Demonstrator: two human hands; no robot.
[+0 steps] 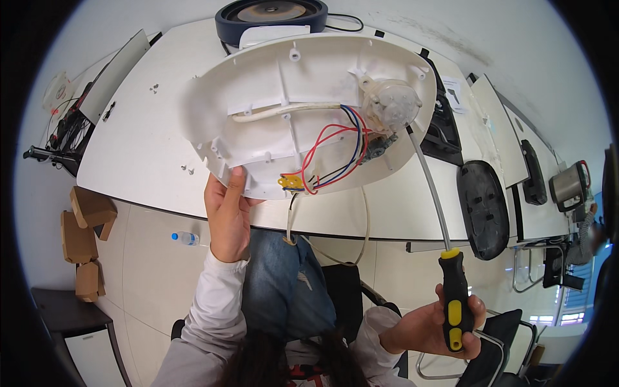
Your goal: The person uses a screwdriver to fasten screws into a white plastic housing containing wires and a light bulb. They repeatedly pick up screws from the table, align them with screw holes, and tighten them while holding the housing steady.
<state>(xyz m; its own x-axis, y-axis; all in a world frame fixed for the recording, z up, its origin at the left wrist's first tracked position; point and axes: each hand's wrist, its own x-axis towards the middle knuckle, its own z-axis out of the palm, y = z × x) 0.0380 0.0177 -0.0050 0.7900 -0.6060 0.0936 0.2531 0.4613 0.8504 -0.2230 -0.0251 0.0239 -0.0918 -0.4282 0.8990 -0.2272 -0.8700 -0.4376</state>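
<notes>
My left hand (227,226) grips the lower edge of a white plastic housing (219,90), thumb inside it, and tilts its hollow inner side toward me. Inside are a round translucent unit (391,106), a small yellow terminal board (291,182), red, blue and black wires (316,145), and a white sleeved cable (284,112). Low at the right, my right hand (422,327) is closed around the black-and-yellow handle of a long screwdriver (455,297). Its shaft reaches up to the lower edge of the round unit; whether the tip touches a screw cannot be made out.
Loose screws (154,88) lie on the white table (135,155). Behind the housing stands a dark blue round base (222,29). To the right are a black oval cover (483,209) and a steel kettle (567,187). A pale cord (368,226) hangs over the table edge.
</notes>
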